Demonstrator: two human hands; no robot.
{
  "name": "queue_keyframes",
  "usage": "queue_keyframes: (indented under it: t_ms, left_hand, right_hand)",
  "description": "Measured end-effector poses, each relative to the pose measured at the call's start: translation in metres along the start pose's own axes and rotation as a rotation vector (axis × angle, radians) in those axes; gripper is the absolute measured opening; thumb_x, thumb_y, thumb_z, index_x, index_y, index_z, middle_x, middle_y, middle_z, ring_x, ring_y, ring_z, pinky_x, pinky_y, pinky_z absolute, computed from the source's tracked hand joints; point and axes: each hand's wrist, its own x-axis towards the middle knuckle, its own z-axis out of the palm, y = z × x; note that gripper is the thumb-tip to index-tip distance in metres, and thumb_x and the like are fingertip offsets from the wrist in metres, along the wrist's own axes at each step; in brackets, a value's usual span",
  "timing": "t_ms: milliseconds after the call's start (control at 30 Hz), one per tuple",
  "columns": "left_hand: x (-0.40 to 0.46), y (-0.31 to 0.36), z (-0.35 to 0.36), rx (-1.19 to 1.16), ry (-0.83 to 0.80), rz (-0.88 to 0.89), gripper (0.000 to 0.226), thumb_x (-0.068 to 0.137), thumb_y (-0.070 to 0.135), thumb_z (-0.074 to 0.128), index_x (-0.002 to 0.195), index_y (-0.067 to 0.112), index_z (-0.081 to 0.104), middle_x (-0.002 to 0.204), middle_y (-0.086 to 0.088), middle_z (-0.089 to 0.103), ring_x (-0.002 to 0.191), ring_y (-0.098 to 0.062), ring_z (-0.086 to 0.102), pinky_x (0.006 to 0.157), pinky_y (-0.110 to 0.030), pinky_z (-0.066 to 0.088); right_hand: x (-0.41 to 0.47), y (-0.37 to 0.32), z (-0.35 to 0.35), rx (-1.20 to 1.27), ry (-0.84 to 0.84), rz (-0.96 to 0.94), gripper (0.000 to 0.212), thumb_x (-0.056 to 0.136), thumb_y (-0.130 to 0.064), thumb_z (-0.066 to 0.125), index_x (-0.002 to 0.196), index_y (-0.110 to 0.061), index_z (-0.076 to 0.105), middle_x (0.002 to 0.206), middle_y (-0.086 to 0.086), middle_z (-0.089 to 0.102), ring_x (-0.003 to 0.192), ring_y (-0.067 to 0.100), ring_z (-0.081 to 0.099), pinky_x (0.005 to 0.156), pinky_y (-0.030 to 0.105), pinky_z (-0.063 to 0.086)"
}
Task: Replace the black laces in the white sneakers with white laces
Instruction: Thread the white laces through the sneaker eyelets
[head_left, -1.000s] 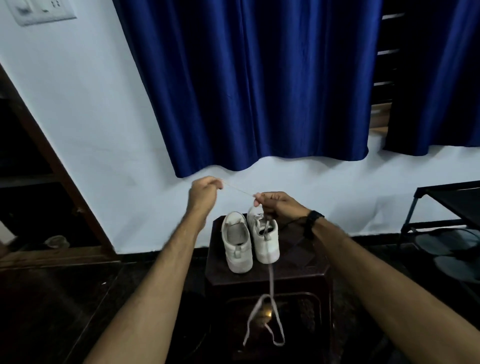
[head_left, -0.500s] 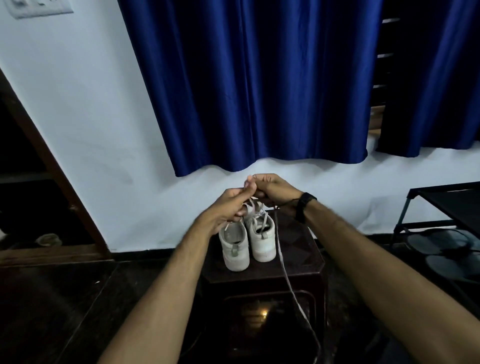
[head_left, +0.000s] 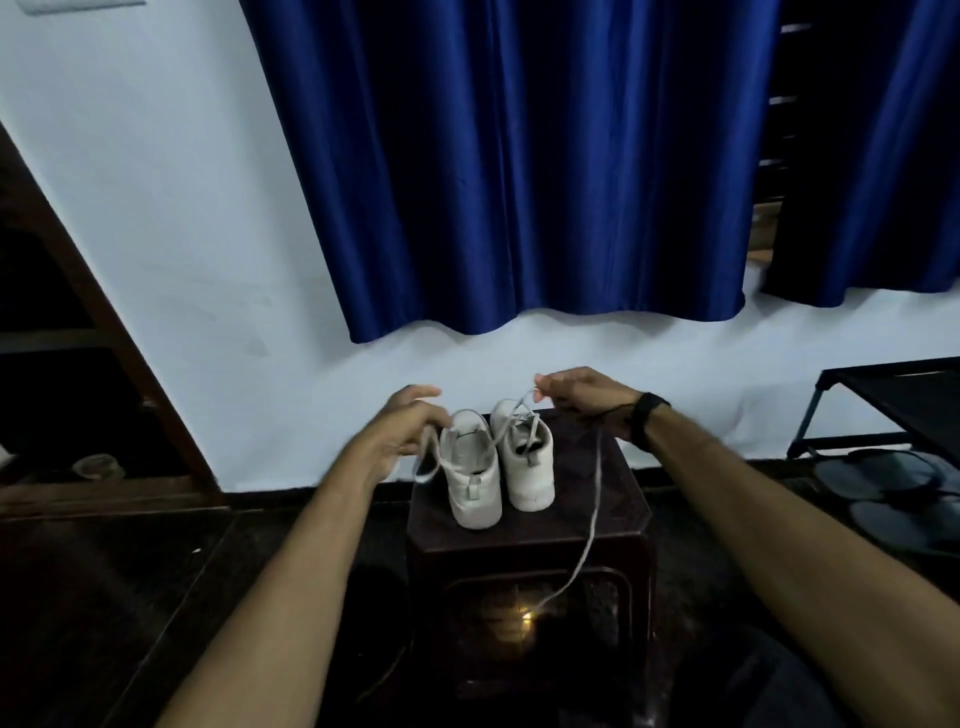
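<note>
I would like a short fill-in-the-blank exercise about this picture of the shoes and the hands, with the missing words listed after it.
1. The two white sneakers stand on a dark ____.
2. The right hand pinches one end of a white ____.
3. Behind the sneakers hangs a ____ curtain.
4. A black watch sits on the ____ wrist.

Missing words: stool; lace; blue; right

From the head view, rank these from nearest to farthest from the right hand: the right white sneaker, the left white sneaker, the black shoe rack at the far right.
1. The right white sneaker, just below-left of the right hand on the dark stool.
2. The left white sneaker, one place further left, beside the left hand.
3. The black metal shoe rack, well off at the right edge.
</note>
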Motion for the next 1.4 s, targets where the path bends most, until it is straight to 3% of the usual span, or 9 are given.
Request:
queue_keyframes:
  t_ms: [100,200,467,567,700,833,967,1200,1400]
  left_hand:
    - [-0.014,0.017,0.042,0.064,-0.243,0.068,0.027,0.089,0.041,0.067,0.112,0.028,0.061,0.058,0.009,0.044,0.042,-0.004,0.026,0.038,-0.018,0.019]
    - [-0.015,0.017,0.053,-0.011,-0.265,0.072,0.041,0.097,0.054,0.05,0.075,0.02,0.057,0.051,0.009,0.042,0.037,-0.003,0.022,0.036,-0.017,0.016]
    - [0.023,-0.039,-0.045,-0.791,0.667,-0.129,0.039,0.099,0.038,0.041,0.07,0.014,0.05,0.049,-0.001,0.046,0.029,-0.01,0.038,0.035,-0.011,0.028]
    - [0.03,-0.058,-0.043,-0.476,0.768,-0.274,0.045,0.092,0.041,0.05,0.113,0.002,0.061,0.107,-0.015,0.071,0.093,-0.031,0.069,0.079,-0.037,0.057]
    - [0.01,-0.039,0.009,-0.141,0.55,-0.058,0.074,0.085,0.029,0.072,0.141,0.007,0.03,0.136,-0.017,0.052,0.115,-0.03,0.056,0.096,-0.033,0.044]
    - [-0.01,-0.012,0.051,-0.041,0.084,0.174,0.022,0.088,0.036,0.072,0.102,0.021,0.066,0.083,0.0,0.065,0.061,-0.009,0.05,0.054,-0.022,0.038]
    - [-0.026,-0.014,0.074,0.032,-0.346,0.112,0.03,0.09,0.053,0.06,0.085,0.025,0.071,0.048,0.009,0.027,0.043,-0.007,0.019,0.046,-0.024,0.011]
    - [-0.011,-0.028,0.062,-0.019,-0.247,0.156,0.02,0.093,0.038,0.064,0.085,0.022,0.075,0.058,0.001,0.033,0.049,-0.009,0.022,0.047,-0.025,0.014]
    - [-0.006,-0.029,0.022,-0.106,-0.209,0.076,0.031,0.097,0.025,0.058,0.068,0.014,0.058,0.053,0.005,0.025,0.038,-0.003,0.017,0.037,-0.015,0.011]
  right_hand:
    - [0.021,-0.022,0.043,0.086,-0.086,-0.086,0.036,0.091,-0.047,0.064,0.085,-0.012,0.069,0.065,0.002,0.057,0.063,0.016,0.049,0.065,0.025,0.04]
    - [0.026,-0.04,0.051,0.088,0.003,-0.117,0.032,0.096,-0.043,0.057,0.084,-0.015,0.067,0.051,-0.004,0.041,0.043,0.008,0.034,0.043,0.018,0.03]
    - [0.011,0.027,-0.015,0.19,-0.058,0.138,0.029,0.086,-0.045,0.07,0.082,-0.017,0.069,0.068,0.002,0.046,0.053,0.01,0.038,0.05,0.017,0.033]
    - [0.006,0.032,-0.016,0.288,-0.022,0.142,0.026,0.092,-0.04,0.06,0.085,-0.015,0.06,0.057,-0.005,0.027,0.046,0.007,0.018,0.039,0.019,0.013]
    - [0.024,0.013,0.017,0.416,0.011,0.111,0.024,0.102,-0.035,0.047,0.091,-0.015,0.056,0.055,-0.008,0.021,0.043,0.005,0.016,0.036,0.017,0.015]
    - [0.043,-0.015,0.051,0.612,0.013,0.088,0.024,0.104,-0.032,0.044,0.088,-0.016,0.055,0.051,-0.009,0.022,0.04,0.005,0.016,0.035,0.017,0.015]
    - [0.052,-0.031,0.073,0.786,0.03,0.075,0.022,0.104,-0.021,0.043,0.089,-0.014,0.056,0.051,-0.008,0.032,0.039,0.005,0.021,0.037,0.016,0.019]
    - [0.06,-0.022,0.056,0.897,0.126,0.056,0.018,0.104,-0.015,0.038,0.093,-0.015,0.052,0.053,-0.006,0.036,0.04,0.006,0.024,0.038,0.016,0.022]
    - [0.044,0.007,0.013,0.235,0.317,0.121,0.014,0.096,-0.018,0.054,0.084,-0.017,0.061,0.06,-0.003,0.04,0.044,0.009,0.027,0.044,0.023,0.02]
